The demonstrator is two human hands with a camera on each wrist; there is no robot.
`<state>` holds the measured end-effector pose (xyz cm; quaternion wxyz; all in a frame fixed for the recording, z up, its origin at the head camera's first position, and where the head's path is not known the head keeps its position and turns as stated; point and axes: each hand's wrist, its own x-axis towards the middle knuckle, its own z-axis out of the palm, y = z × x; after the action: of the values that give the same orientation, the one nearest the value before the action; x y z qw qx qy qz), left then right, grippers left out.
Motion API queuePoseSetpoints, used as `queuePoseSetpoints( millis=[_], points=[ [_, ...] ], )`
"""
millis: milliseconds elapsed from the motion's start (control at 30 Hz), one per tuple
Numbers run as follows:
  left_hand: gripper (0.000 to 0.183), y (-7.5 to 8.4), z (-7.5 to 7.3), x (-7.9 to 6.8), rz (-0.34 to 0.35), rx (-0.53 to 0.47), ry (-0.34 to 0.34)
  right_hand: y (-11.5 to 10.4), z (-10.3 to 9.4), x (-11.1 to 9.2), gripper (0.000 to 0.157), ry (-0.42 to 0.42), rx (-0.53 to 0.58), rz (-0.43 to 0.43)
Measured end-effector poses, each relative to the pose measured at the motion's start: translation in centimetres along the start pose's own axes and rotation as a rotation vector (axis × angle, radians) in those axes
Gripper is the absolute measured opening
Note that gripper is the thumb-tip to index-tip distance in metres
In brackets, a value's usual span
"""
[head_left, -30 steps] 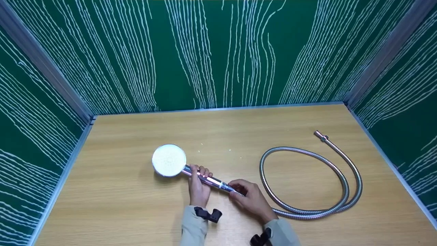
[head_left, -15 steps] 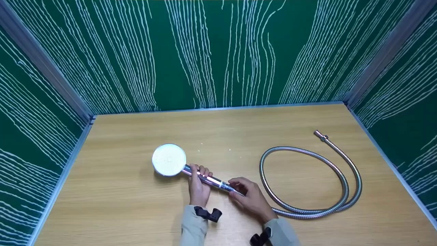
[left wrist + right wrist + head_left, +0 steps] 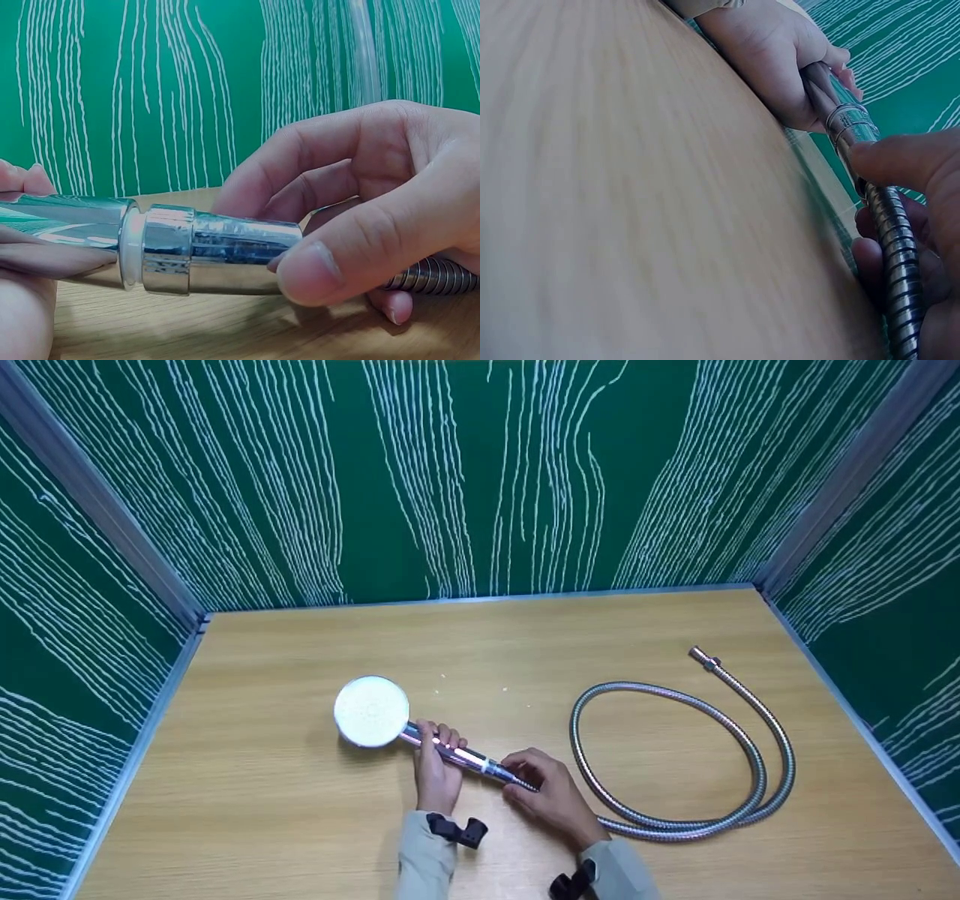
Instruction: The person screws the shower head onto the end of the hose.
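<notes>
Holding a showerhead, left fingers curled round its handle, right fingers pinching hose connector

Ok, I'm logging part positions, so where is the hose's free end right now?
In the head view, the hose's free end lies toward the far right corner of the table, beyond the hose's loop and right of the right hand.

Handle: mirror-glossy, chrome-like metal, smooth
Face, 8 o'clock: pale, plastic-looking, finish washed out by glare
Ring: milky, plastic-looking
Collar: bright metal, smooth, reflective
Hose, 4 o'clock: shiny metal, ribbed
Table: wood-grained, smooth, soft sheen
Sleeves: matt cloth, lightly creased
Mounts: black, plastic-looking
</notes>
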<state>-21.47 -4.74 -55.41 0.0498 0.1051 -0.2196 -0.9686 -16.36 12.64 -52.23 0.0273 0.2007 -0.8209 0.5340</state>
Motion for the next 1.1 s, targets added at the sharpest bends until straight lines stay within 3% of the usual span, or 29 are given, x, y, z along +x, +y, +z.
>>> queuePoseSetpoints(
  millis=[300,600,800,933,1100],
  points=[
    [0.035,0.1,0.1,0.1,-0.002,-0.008,0.002,-0.3,-0.1,0.0,0.029,0.002,-0.008,0.006],
    [0.036,0.1,0.1,0.1,-0.002,0.015,0.0,3.0,0.7,0.1,0.029,0.013,-0.012,-0.009],
    [0.035,0.1,0.1,0.1,-0.009,0.011,0.021,3.6,0.6,0.1,0.027,0.005,0.02,-0.006],
    [0.035,0.0,0.0,0.0,-0.012,0.005,0.023,3.2,0.6,0.0,0.028,-0.001,-0.001,0.006],
    [0.036,0.0,0.0,0.0,-0.007,0.005,0.018,1.0,0.1,0.0,0.026,-0.021,-0.009,0.017]
  ],
)
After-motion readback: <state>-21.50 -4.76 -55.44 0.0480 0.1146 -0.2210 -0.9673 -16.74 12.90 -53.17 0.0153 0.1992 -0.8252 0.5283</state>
